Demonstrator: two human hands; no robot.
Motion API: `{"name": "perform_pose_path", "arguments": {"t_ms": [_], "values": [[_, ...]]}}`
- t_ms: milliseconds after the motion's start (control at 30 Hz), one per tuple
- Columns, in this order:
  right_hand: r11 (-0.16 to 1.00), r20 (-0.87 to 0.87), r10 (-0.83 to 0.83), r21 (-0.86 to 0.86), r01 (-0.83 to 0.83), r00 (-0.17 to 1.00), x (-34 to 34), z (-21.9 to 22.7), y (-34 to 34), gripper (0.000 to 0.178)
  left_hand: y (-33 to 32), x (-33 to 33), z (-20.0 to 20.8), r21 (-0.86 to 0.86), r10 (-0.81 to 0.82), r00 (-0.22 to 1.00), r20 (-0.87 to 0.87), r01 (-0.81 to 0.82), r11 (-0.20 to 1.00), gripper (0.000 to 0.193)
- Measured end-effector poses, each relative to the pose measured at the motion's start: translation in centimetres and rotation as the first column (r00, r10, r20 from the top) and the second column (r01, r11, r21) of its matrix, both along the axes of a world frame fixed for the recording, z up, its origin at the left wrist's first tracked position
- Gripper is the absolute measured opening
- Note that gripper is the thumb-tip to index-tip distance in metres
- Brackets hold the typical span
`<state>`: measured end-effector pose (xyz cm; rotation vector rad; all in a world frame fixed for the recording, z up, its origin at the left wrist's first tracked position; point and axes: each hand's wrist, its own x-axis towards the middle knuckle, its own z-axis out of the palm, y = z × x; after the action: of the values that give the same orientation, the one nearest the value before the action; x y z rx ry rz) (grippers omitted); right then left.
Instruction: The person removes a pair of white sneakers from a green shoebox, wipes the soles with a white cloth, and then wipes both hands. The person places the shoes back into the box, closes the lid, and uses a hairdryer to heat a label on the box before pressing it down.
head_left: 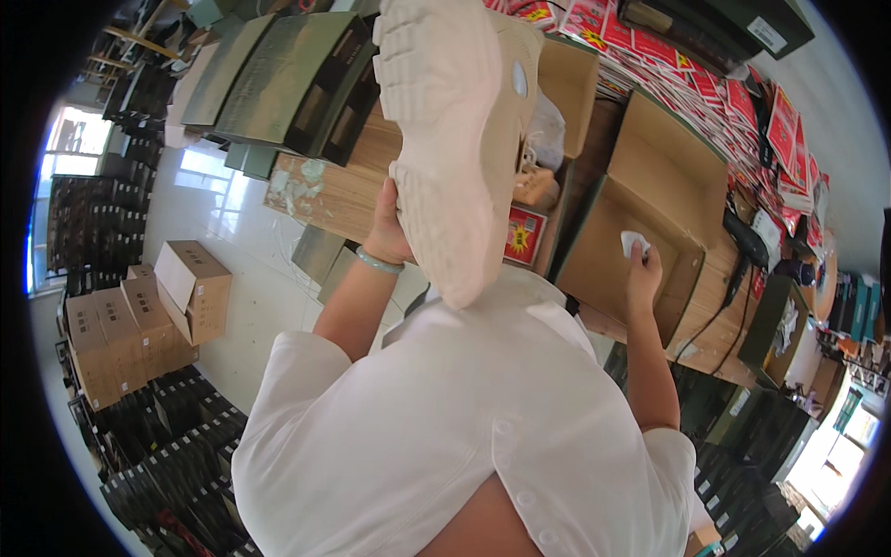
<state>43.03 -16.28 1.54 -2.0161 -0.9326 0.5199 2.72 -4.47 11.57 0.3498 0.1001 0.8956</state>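
A beige shoe [450,148] with a thick, chunky sole stands in front of me, its sole turned to the left. My left hand [390,223] is closed around the sole side, with some fingers hidden behind the shoe. In my right hand [644,274] a small crumpled white wipe [633,242] is pinched between thumb and fingers. That hand hovers over an open brown-lined shoebox [664,158]. Between the shoe and this box, another open box [568,84] holds a tan laced shoe [536,186] and clear plastic wrapping [548,130].
Dark green shoeboxes [278,84] are stacked at the far left of the wooden table [348,190]. Red printed packets [715,111] pile along the back right. A black hair dryer [744,239] with its cord lies at right. Cardboard cartons [195,290] stand on the floor at left.
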Motion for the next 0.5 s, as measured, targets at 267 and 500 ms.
{"name": "perform_pose_path", "arguments": {"t_ms": [267, 500], "values": [[0.992, 0.130, 0.032, -0.122, -0.016, 0.991, 1.6, -4.7, -1.0, 0.030, -0.7, 0.2, -1.0, 0.018, 0.038, 0.998, 0.046, -0.039, 0.999, 0.076], [0.990, 0.147, 0.067, -0.136, -0.047, 0.987, 2.1, -6.2, -1.2, 0.030, -1.5, 0.0, -1.1, 0.023, 0.045, 0.999, 0.000, -0.045, 0.999, 0.077]]}}
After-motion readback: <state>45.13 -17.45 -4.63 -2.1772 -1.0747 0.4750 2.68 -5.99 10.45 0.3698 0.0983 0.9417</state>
